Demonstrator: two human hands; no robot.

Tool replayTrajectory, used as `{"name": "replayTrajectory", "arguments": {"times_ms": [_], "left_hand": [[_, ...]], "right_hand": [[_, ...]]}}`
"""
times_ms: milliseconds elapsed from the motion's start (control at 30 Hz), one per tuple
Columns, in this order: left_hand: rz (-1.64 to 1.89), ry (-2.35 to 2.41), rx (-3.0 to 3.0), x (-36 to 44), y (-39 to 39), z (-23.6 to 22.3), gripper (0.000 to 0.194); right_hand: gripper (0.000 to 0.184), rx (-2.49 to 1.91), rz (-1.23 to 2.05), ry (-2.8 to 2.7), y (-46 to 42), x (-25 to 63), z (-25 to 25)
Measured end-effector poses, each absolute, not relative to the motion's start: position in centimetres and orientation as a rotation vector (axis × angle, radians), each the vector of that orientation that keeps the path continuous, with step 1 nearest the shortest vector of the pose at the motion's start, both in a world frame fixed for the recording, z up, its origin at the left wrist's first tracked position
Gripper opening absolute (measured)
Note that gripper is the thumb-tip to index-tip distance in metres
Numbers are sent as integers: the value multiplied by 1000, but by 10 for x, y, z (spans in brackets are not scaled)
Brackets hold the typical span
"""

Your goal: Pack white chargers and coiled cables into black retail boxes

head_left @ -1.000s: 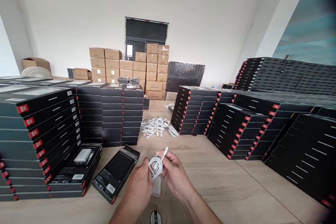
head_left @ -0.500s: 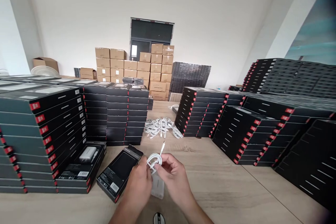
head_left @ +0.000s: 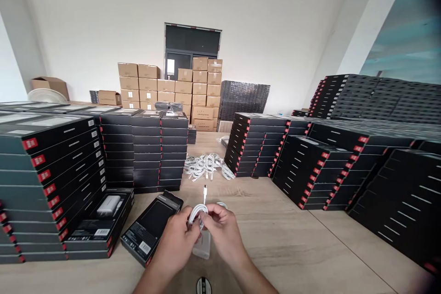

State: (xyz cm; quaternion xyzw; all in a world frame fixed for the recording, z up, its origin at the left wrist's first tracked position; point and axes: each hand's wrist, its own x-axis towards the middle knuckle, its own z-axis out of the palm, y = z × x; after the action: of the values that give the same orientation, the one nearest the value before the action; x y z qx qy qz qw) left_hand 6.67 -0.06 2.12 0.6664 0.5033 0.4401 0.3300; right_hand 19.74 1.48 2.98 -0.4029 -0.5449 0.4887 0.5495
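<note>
Both hands grip one white charging cable (head_left: pixel 197 211), wound in a small coil, above the front of the table. My left hand (head_left: pixel 179 234) is closed around the coil's left side. From the right, my right hand (head_left: pixel 220 227) pinches the cable, and a loop shows behind its fingers. One plug end points up out of the coil. Below the hands a white power bank (head_left: pixel 201 245) lies on the table, partly covered by them. To the left is an open black box (head_left: pixel 151 227) with a dark inside and a label.
A white charger (head_left: pixel 109 205) sits on a black box (head_left: pixel 93 229) further left. Tall stacks of black boxes (head_left: pixel 76 161) rise on the left, more stacks (head_left: pixel 306 172) on the right. A pile of white cables (head_left: pixel 206 165) lies between them. Cardboard cartons (head_left: pixel 203 88) stand behind.
The right hand has shifted from the plug end to the coil and pinches it. The plug has swung from leaning right to nearly upright. A loop now shows behind the right fingers.
</note>
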Motion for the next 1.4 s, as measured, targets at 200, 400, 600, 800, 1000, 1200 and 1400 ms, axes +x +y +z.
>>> {"name": "replayTrajectory", "arguments": {"times_ms": [200, 400, 600, 800, 1000, 1200, 1400], "left_hand": [[1076, 1379, 1763, 67, -1, 19, 10], [1091, 1290, 1663, 69, -3, 17, 18], [1087, 1276, 1623, 71, -3, 16, 18], [976, 1024, 1275, 72, -4, 19, 15], [944, 944, 1125, 64, -6, 23, 20], [955, 932, 1268, 67, -7, 25, 21], [993, 918, 1101, 69, -3, 22, 18]], "right_hand": [[32, -930, 1162, -1361, 14, 200, 35], [33, -993, 1296, -1280, 26, 213, 32], [14, -1103, 1198, -1747, 22, 233, 37], [26, -880, 610, -2135, 14, 230, 49], [28, -918, 475, -1967, 15, 226, 49], [19, -796, 657, -1914, 6, 218, 53], [21, -654, 1197, -1216, 7, 212, 46]]}}
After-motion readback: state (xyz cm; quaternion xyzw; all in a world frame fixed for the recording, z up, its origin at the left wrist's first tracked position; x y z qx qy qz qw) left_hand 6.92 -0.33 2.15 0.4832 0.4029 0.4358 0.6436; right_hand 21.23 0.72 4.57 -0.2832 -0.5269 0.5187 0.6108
